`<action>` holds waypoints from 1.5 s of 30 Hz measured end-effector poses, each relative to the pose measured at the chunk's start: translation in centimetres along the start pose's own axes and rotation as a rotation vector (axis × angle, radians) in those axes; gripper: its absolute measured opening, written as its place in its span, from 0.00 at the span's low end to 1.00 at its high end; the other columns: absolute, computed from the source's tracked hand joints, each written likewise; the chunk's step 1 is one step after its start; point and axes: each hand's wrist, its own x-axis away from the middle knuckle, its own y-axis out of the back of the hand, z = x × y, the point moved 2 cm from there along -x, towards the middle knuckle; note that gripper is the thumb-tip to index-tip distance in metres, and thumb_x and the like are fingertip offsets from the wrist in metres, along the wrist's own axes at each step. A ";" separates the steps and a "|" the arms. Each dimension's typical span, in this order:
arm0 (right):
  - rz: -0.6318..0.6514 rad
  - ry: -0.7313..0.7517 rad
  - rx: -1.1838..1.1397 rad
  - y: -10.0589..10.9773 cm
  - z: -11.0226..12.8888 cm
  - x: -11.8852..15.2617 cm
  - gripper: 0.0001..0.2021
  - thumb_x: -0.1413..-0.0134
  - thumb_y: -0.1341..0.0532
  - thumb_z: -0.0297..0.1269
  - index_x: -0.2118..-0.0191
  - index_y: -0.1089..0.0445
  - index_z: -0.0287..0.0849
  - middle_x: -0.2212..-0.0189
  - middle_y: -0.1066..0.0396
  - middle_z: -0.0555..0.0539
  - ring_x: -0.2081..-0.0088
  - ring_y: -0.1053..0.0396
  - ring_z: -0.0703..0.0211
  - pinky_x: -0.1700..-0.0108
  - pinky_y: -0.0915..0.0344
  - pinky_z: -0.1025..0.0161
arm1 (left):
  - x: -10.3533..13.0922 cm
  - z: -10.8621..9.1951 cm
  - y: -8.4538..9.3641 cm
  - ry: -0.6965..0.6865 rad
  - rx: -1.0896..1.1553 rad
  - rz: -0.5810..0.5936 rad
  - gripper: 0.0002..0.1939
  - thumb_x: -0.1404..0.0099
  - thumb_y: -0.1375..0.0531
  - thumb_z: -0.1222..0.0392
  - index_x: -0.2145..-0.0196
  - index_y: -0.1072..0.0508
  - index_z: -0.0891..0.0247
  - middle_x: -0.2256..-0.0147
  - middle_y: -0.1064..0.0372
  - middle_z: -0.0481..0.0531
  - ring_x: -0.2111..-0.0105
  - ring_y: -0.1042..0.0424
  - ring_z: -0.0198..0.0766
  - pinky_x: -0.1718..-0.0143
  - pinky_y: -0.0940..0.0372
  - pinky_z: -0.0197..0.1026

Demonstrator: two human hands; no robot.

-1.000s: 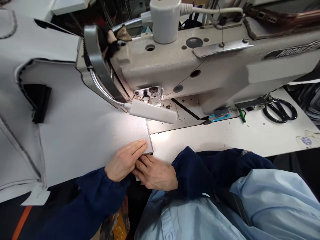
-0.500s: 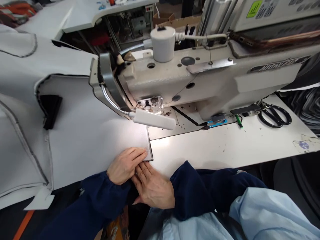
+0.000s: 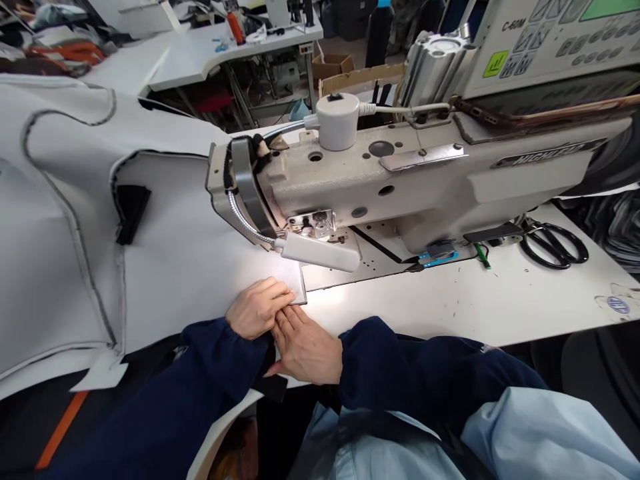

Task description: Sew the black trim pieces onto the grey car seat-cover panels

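Observation:
A large light-grey fabric panel [image 3: 185,267] with dark edging lies left of and under the head of a sewing machine [image 3: 345,170]. Near its front corner, my left hand [image 3: 260,307] is closed over the edge, its fingers bent and pressed together; the thumb is out of sight. My right hand [image 3: 310,343] rests just beside it, fingers stretched flat against the front edge of the panel and thumb apart. Below the hands hangs a piece of black material [image 3: 273,388]. A white lamp [image 3: 320,252] on a metal gooseneck lights the corner; the needle area is partly hidden behind it.
Black-handled scissors [image 3: 555,245] lie at the right of the white table [image 3: 400,300], near a small green-handled tool [image 3: 483,256]. A control panel [image 3: 545,50] stands above the machine. Stacked dark pieces [image 3: 617,223] are at far right, another worktable [image 3: 200,57] behind.
Both hands and the panel corner have moved forward, closer to the machine head. The camera view has shifted up, and more black material shows below my right hand.

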 end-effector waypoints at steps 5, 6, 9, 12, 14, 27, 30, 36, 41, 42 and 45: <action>-0.011 -0.020 0.014 0.0 -1.2 -1.2 0.36 0.40 0.46 0.53 0.46 0.39 0.15 0.47 0.40 0.21 0.44 0.41 0.34 0.41 0.44 0.43 | -1.0 1.3 0.2 -0.013 -0.039 0.062 0.24 0.49 0.53 0.77 0.59 0.26 0.63 0.63 0.29 0.52 0.63 0.36 0.39 0.61 0.36 0.38; -0.009 -0.030 0.014 0.0 -1.4 -1.4 0.35 0.41 0.45 0.52 0.46 0.39 0.15 0.46 0.41 0.21 0.43 0.41 0.34 0.41 0.44 0.44 | -1.1 1.5 0.2 -0.008 -0.035 0.074 0.24 0.48 0.53 0.76 0.59 0.26 0.63 0.62 0.29 0.52 0.61 0.35 0.39 0.60 0.35 0.38; -0.006 -0.046 0.000 -0.1 -2.0 -2.0 0.35 0.42 0.42 0.50 0.46 0.39 0.15 0.46 0.42 0.20 0.43 0.42 0.34 0.40 0.45 0.44 | -1.5 2.3 0.4 0.033 -0.015 0.094 0.23 0.43 0.54 0.74 0.57 0.25 0.62 0.59 0.28 0.52 0.58 0.34 0.37 0.55 0.35 0.37; -0.006 -0.064 -0.025 -0.2 -2.5 -2.7 0.35 0.42 0.42 0.48 0.45 0.41 0.13 0.45 0.44 0.17 0.42 0.43 0.34 0.39 0.48 0.43 | -2.0 3.2 0.3 0.095 -0.012 0.120 0.23 0.40 0.54 0.72 0.55 0.25 0.61 0.58 0.27 0.52 0.58 0.32 0.37 0.54 0.35 0.37; 0.006 -0.078 -0.021 -0.2 -2.9 -3.1 0.34 0.41 0.42 0.45 0.44 0.42 0.12 0.45 0.45 0.17 0.42 0.44 0.33 0.38 0.49 0.43 | -2.3 3.8 0.0 0.120 -0.011 0.151 0.23 0.41 0.53 0.71 0.55 0.25 0.60 0.59 0.27 0.53 0.57 0.32 0.38 0.53 0.35 0.38; -0.038 -0.113 -0.021 -0.2 -4.8 -4.3 0.32 0.39 0.45 0.46 0.43 0.42 0.16 0.42 0.47 0.20 0.38 0.50 0.35 0.36 0.55 0.43 | -4.7 7.6 -0.9 0.462 -0.136 0.316 0.14 0.43 0.49 0.63 0.68 0.23 0.60 0.64 0.27 0.53 0.58 0.31 0.44 0.53 0.36 0.43; -0.039 -0.106 -0.017 -0.1 -4.8 -4.2 0.31 0.38 0.45 0.45 0.44 0.41 0.16 0.43 0.46 0.20 0.38 0.51 0.36 0.36 0.55 0.42 | -5.0 7.5 -0.6 0.490 -0.114 0.304 0.14 0.42 0.50 0.61 0.67 0.24 0.62 0.64 0.27 0.54 0.57 0.31 0.45 0.53 0.36 0.44; -0.103 -0.069 -0.031 0.2 -4.7 -4.1 0.29 0.39 0.45 0.43 0.45 0.40 0.16 0.45 0.43 0.22 0.39 0.50 0.35 0.38 0.50 0.41 | -4.9 7.4 -0.9 0.467 -0.002 0.309 0.15 0.41 0.49 0.63 0.64 0.23 0.63 0.64 0.27 0.56 0.58 0.30 0.45 0.52 0.36 0.45; -0.183 -0.046 -0.057 -0.3 -4.3 -3.9 0.27 0.41 0.43 0.41 0.47 0.36 0.17 0.46 0.40 0.23 0.40 0.48 0.34 0.39 0.47 0.43 | -5.3 6.0 -0.4 0.405 -0.018 0.334 0.18 0.40 0.48 0.68 0.56 0.25 0.61 0.59 0.26 0.56 0.59 0.29 0.43 0.55 0.34 0.42; -0.198 -0.043 -0.050 -0.5 -4.2 -3.9 0.27 0.42 0.42 0.40 0.47 0.37 0.17 0.46 0.41 0.22 0.40 0.48 0.34 0.39 0.46 0.43 | -5.4 5.7 -0.2 0.385 -0.036 0.337 0.18 0.40 0.48 0.69 0.55 0.25 0.60 0.58 0.27 0.56 0.57 0.29 0.42 0.54 0.35 0.42; -0.242 -0.040 -0.008 -1.4 -4.1 -3.8 0.27 0.41 0.43 0.39 0.45 0.38 0.18 0.44 0.42 0.23 0.40 0.47 0.34 0.41 0.43 0.43 | -5.3 5.2 1.1 0.310 -0.082 0.370 0.22 0.42 0.46 0.71 0.52 0.27 0.59 0.53 0.29 0.56 0.53 0.31 0.43 0.51 0.36 0.41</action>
